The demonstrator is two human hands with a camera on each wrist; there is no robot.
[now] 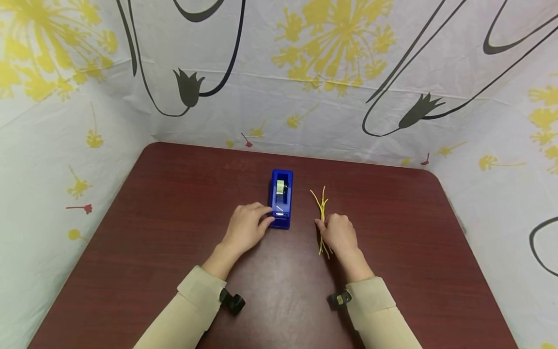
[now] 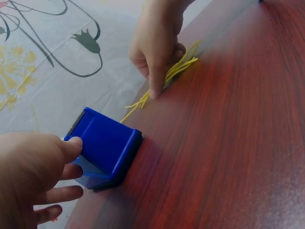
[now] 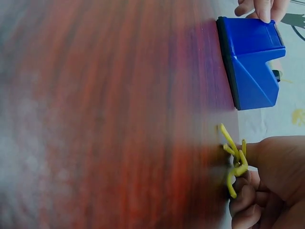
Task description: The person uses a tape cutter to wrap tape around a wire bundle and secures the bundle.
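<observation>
A blue tape dispenser [image 1: 281, 221] stands upright on the table, with a small roll of tape [image 1: 280, 187] in its well. At its near left side, my left hand [image 1: 245, 228] touches the dispenser close to the toothed cutter; the thumb lies on its front corner in the left wrist view, with the other fingers spread loosely. To the right of the dispenser, my right hand [image 1: 341, 233] grips a bundle of thin yellow cords [image 1: 322, 206] around the middle, low over the tabletop. The cord ends [image 3: 229, 148] fan out at both ends of the grip.
The dark red wooden table [image 1: 183, 184] has rounded far corners. A white cloth [image 1: 244, 116] with yellow and grey flower prints hangs behind it and along both sides. Small black cameras are strapped at both wrists, over beige sleeves [image 1: 370, 298].
</observation>
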